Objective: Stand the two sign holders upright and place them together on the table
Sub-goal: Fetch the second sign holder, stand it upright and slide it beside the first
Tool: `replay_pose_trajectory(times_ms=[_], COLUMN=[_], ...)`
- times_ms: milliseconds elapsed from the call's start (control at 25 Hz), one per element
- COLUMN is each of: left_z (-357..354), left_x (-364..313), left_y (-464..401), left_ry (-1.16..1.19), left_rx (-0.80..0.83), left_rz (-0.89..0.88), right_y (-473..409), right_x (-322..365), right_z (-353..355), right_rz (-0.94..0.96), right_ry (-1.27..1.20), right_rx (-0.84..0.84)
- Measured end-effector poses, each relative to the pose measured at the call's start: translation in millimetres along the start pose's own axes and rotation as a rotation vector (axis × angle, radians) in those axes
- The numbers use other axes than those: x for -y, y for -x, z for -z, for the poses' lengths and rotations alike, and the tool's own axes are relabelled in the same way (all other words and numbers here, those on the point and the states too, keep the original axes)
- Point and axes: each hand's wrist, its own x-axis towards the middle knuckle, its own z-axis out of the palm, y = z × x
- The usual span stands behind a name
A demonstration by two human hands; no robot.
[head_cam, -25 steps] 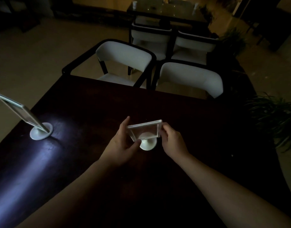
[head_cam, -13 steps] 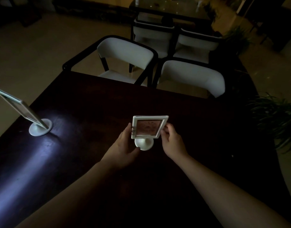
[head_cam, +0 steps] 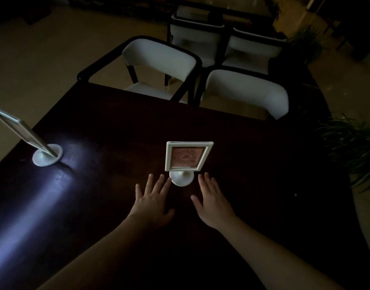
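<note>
Head view: dim room, dark wooden table [head_cam: 121, 126] seen from above, pale glare across its left part.
Near sign holder [head_cam: 188, 156]: upright at mid-table on a round white base, white square frame facing the camera, pinkish insert inside, print too dim to read.
Far sign holder [head_cam: 23, 135]: at the table's left edge, well apart from the near one, round white base flat on the wood, panel seen almost edge-on and slanting up toward the left, upper end cut off by the picture edge.
Left hand [head_cam: 153, 198]: spread wide, palm down, empty, fingertips just left of the near holder's base; contact with the base cannot be told.
Right hand [head_cam: 213, 199]: spread wide, palm down, empty, fingertips just right of the same base, a small gap visible.
Beyond the table: two white-backed chairs [head_cam: 247, 91] pushed up to the far edge, more behind them.
Right edge: leafy plant [head_cam: 351, 145] beside the table.
</note>
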Motion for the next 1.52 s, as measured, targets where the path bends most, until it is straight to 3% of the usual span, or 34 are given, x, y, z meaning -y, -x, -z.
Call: replay_pose_trajectory(times_ms=[600, 1520], left_z=[-29.7, -28.2], left_x=[-3.3, 46.6], left_y=[-14.1, 13.6], left_ry=[-0.151, -0.083], left_rx=[-0.029, -0.066], left_rz=[-0.056, 0.073], right_y=[-20.7, -39.7], right_x=[-11.1, 47.5], right_z=[-17.3, -33.3], right_rz=[0.174, 0.305], right_ry=[0.306, 0.353], right_rx=[0.104, 0.15])
